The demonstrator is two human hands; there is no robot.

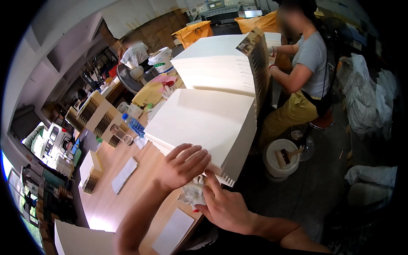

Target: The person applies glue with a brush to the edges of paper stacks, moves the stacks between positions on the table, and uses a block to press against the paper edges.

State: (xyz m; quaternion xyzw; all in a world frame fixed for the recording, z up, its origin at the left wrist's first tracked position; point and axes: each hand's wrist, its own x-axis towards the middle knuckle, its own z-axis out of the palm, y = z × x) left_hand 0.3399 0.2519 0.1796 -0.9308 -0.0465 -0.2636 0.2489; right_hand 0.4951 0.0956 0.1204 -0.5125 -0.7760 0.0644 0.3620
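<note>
My left hand [182,165] lies flat, fingers spread, on the near corner of the white paper stack [204,123], pressing down so the sheets stay put. That stack sits at the bench's [114,199] right edge, its stepped side overhanging toward the floor. My right hand [223,206] comes in below the corner, thumb up against the edge, fingers curled around a crumpled white cloth [193,193]. Across the bench, another person works at a taller stack [216,63].
</note>
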